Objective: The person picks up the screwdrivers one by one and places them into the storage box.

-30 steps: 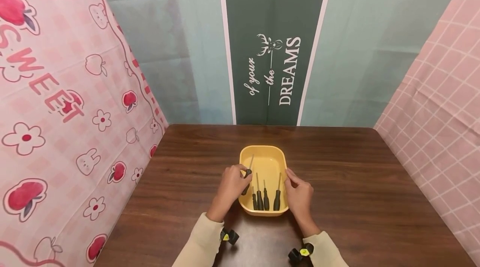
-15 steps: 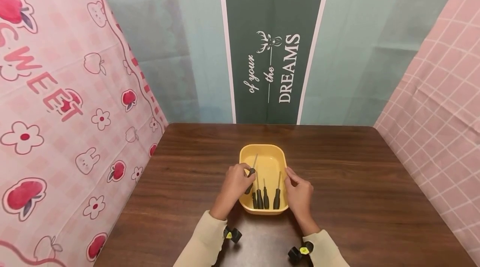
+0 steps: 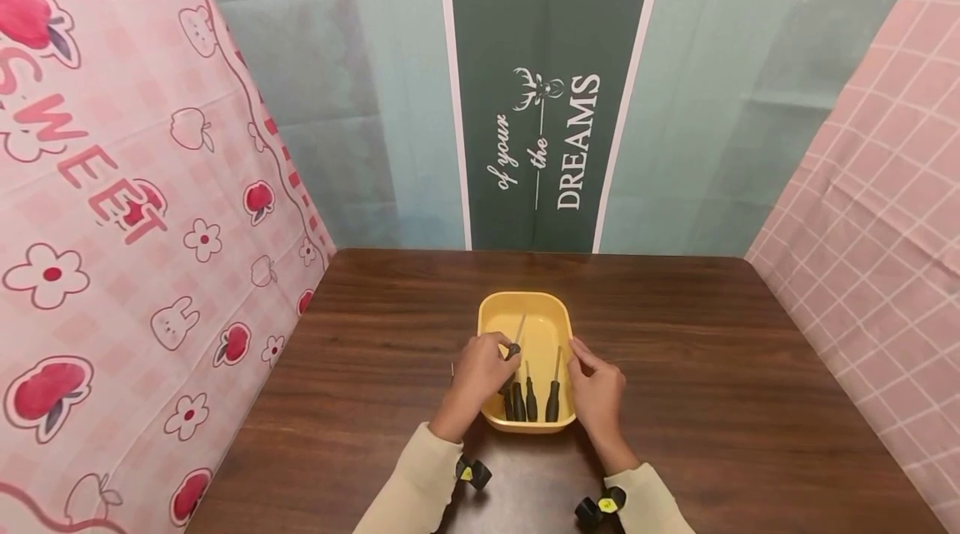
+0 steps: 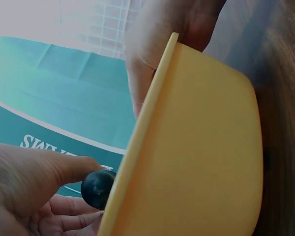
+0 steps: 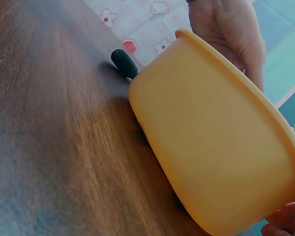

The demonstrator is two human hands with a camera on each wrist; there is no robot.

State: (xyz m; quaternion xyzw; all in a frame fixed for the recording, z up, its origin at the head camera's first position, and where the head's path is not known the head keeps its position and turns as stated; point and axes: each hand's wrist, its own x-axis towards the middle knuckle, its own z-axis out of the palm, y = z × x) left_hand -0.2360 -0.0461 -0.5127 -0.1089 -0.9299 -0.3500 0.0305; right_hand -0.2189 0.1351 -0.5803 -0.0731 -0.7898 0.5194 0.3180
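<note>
My left hand (image 3: 483, 367) holds a screwdriver (image 3: 513, 350) with a black handle over the left side of a yellow plastic basin (image 3: 525, 427). Its thin metal shaft points toward the basin's far end. In the left wrist view the rounded end of the black handle (image 4: 96, 190) shows between thumb and fingers. My right hand (image 3: 598, 391) grips the basin's right rim, its fingertips partly hidden. Inside the basin several black-handled screwdrivers lie side by side, among them one at the right (image 3: 553, 401) and a shorter one (image 3: 531, 401); my left hand partly covers the leftmost ones.
Left of the basin, another black handle (image 5: 124, 64) lies on the dark wooden table (image 3: 675, 334); only a thin tip of it shows past my left hand in the head view. Printed curtains (image 3: 405, 142) surround the table at the back and sides.
My left hand has moved to the right with the screwdriver, further over the basin and the leftmost screwdrivers. A thin tip now shows left of that hand. My right hand stays at the rim.
</note>
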